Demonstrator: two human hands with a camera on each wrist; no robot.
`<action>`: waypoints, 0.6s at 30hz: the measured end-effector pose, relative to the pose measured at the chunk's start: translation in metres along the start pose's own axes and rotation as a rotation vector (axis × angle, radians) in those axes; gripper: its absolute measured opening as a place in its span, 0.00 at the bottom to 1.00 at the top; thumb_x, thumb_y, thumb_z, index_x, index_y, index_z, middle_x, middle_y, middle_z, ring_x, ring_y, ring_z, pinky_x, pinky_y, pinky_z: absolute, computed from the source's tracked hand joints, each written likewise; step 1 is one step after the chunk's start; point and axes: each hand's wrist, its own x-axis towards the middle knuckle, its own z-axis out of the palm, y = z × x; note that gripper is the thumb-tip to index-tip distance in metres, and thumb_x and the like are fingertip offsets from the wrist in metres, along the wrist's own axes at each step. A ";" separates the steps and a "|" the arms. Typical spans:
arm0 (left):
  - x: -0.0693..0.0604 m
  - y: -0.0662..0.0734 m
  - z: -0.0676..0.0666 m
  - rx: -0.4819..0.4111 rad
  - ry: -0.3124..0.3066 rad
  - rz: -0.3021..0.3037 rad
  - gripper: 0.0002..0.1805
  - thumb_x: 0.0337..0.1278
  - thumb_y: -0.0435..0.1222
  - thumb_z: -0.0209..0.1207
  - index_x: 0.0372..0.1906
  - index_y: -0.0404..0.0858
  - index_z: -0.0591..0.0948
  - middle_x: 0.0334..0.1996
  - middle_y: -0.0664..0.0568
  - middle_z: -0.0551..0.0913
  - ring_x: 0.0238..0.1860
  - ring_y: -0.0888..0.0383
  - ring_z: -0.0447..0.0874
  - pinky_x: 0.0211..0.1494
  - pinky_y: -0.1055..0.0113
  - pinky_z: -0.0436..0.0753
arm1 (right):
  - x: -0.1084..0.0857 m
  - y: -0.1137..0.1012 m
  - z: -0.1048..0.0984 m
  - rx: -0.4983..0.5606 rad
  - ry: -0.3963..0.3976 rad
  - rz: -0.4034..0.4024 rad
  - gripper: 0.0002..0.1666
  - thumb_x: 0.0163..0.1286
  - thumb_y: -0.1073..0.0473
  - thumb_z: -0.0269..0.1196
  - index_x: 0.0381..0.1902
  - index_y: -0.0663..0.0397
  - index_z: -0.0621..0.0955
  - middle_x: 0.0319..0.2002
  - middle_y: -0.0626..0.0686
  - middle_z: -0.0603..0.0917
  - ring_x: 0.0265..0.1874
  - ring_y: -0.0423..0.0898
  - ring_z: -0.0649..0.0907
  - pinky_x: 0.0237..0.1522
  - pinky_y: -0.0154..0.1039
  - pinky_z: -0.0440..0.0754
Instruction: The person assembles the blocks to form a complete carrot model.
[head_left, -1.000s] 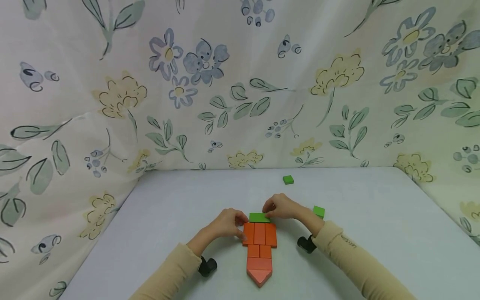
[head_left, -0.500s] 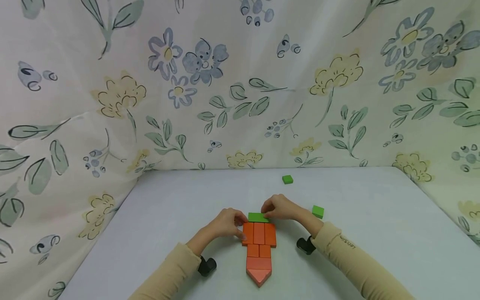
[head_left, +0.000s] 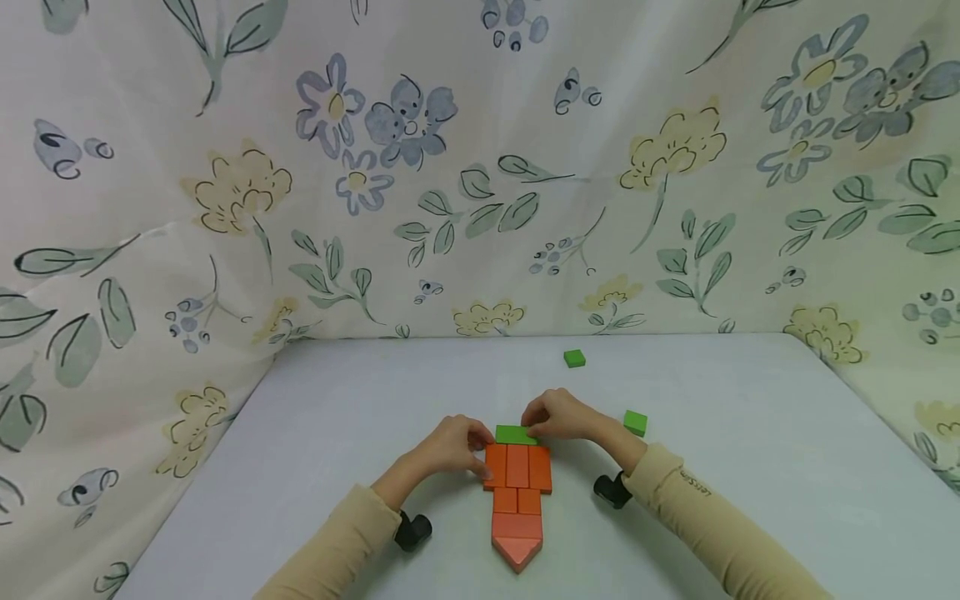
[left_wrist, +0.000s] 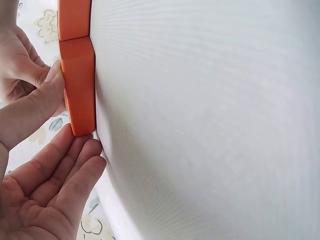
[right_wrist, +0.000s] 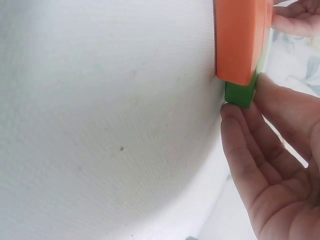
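Flat on the white table, orange blocks form a row of three upright pieces, with two smaller orange blocks [head_left: 517,501] below them. My left hand [head_left: 450,447] holds the leftmost orange block [left_wrist: 79,95], thumb on its top face and fingertips at its far end. Against the far side of the row lies a green rectangular block [head_left: 514,435]. At its right end, my right hand [head_left: 567,415] pinches it between thumb and fingers; in the right wrist view this green block [right_wrist: 239,94] touches the neighbouring orange piece. Salmon blocks [head_left: 517,527], one of them pointed, finish the near end.
One small green block [head_left: 574,358] lies near the back edge of the white table [head_left: 360,383]. Another green block [head_left: 635,423] sits just beyond the right forearm. A floral cloth [head_left: 480,250] hangs behind and along the sides. Black wrist cameras [head_left: 413,532] hang under both wrists.
Both hands keep their places on the blocks, and no block has visibly shifted in the layout. Only a slight drift of the whole head view shows.
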 end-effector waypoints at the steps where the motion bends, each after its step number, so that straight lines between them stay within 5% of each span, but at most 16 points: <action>1: 0.000 0.000 0.000 0.001 0.000 -0.002 0.21 0.37 0.31 0.77 0.42 0.32 0.84 0.34 0.52 0.83 0.37 0.56 0.79 0.42 0.66 0.79 | 0.001 0.001 -0.001 0.003 0.004 -0.001 0.05 0.63 0.67 0.66 0.37 0.61 0.86 0.32 0.47 0.86 0.31 0.37 0.79 0.37 0.32 0.80; 5: 0.000 -0.002 0.000 0.013 0.001 -0.005 0.21 0.37 0.32 0.77 0.42 0.32 0.84 0.34 0.53 0.83 0.37 0.57 0.79 0.41 0.68 0.79 | 0.004 0.010 -0.009 -0.001 0.119 0.037 0.06 0.63 0.66 0.66 0.37 0.63 0.86 0.32 0.50 0.86 0.31 0.41 0.81 0.35 0.37 0.80; 12: 0.002 -0.006 -0.001 0.014 0.000 0.011 0.22 0.37 0.32 0.77 0.42 0.32 0.84 0.34 0.53 0.83 0.36 0.59 0.79 0.42 0.66 0.79 | 0.009 0.041 -0.036 -0.065 0.529 0.308 0.09 0.62 0.67 0.64 0.36 0.70 0.85 0.34 0.62 0.86 0.36 0.57 0.83 0.40 0.49 0.80; 18: 0.001 -0.004 -0.001 0.009 -0.003 0.031 0.22 0.38 0.33 0.77 0.42 0.31 0.84 0.33 0.54 0.82 0.35 0.61 0.78 0.41 0.68 0.79 | 0.007 0.054 -0.050 -0.061 0.607 0.471 0.17 0.60 0.65 0.62 0.42 0.77 0.81 0.42 0.69 0.83 0.42 0.65 0.81 0.43 0.55 0.79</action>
